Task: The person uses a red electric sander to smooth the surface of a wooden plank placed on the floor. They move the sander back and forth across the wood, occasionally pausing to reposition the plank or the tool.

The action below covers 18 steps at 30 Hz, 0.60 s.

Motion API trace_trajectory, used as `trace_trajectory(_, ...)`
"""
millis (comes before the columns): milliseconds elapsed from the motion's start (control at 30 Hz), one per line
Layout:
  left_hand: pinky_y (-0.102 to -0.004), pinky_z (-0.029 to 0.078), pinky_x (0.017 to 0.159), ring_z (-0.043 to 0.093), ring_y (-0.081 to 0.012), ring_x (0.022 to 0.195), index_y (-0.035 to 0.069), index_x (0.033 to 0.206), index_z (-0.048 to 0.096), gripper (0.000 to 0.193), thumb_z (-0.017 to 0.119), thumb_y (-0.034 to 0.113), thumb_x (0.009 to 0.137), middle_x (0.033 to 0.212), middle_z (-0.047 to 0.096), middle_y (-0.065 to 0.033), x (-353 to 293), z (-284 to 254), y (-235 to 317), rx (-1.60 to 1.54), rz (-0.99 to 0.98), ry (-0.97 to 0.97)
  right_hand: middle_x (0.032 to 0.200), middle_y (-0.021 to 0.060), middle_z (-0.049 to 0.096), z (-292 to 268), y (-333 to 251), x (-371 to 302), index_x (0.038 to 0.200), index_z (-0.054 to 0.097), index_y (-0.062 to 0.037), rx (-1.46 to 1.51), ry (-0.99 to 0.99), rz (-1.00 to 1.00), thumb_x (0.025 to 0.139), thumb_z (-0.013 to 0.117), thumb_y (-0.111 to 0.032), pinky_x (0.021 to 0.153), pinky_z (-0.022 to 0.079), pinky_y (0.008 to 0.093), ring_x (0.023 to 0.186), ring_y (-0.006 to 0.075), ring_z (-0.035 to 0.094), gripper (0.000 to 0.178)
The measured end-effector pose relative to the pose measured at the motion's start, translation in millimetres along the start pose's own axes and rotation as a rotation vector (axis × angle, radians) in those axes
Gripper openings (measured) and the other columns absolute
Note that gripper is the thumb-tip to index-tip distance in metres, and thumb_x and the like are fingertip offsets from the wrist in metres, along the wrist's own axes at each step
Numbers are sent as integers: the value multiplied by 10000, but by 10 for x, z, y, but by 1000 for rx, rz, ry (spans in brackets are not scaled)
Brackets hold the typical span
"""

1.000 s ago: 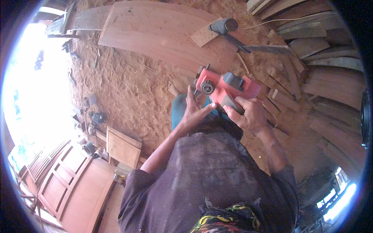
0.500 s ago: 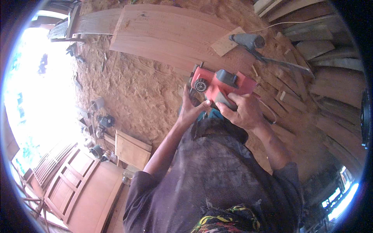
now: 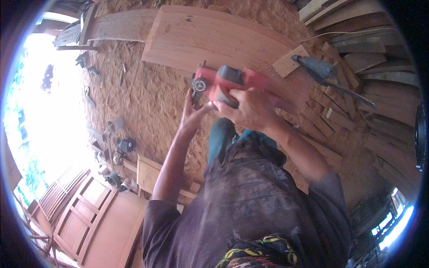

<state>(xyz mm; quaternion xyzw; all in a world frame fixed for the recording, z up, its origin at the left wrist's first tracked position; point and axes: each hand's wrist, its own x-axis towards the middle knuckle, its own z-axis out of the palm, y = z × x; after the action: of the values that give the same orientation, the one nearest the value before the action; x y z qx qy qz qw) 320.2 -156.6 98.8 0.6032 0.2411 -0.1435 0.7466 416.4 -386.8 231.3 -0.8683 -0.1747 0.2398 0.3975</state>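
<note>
I hold a red electric planer (image 3: 209, 79) with a round dark knob and a black side housing, just above the near edge of a broad reddish board (image 3: 201, 38). My right hand (image 3: 254, 107) is wrapped around its grey handle, slightly blurred by motion. At the planer's left end, my left hand (image 3: 193, 115) grips the front part, thumb against the body; some of its fingers are hidden beneath. Whether the planer's underside touches the board cannot be seen.
A small pale board (image 3: 287, 61) and a grey-blue tapered object (image 3: 319, 67) lie at the big board's right. Stacked planks (image 3: 389, 94) line the right side. Sawdust covers the ground (image 3: 138, 98). A panelled wooden piece (image 3: 107, 223) and a wooden box (image 3: 148, 172) stand lower left.
Both hands and the planer have moved left and slightly farther away, along the board's near edge. The surroundings have shifted a little rightward in view.
</note>
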Motion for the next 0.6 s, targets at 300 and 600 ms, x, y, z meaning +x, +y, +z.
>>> trace_trajectory(300, -370, 498, 1072, 605, -187, 1267, 45, 1569, 516, 557, 640, 355, 1122, 1404, 641, -76, 452, -1516, 501, 294, 10, 2, 983, 190, 819, 783, -618, 1008, 1207, 820, -116, -119, 184, -281, 1020, 601, -602, 869, 622, 507, 832, 397, 796, 565)
trace_trajectory(600, -402, 540, 1056, 639, -231, 1259, 107, 1707, 358, 789, 763, 282, 1052, 1469, 615, -118, -89, 60, -54, 311, -59, -138, 1188, 138, 783, -81, 228, -408, 1191, 834, -176, 18, 62, -69, 982, 683, -602, 1038, 516, 562, 1025, 387, 766, 498)
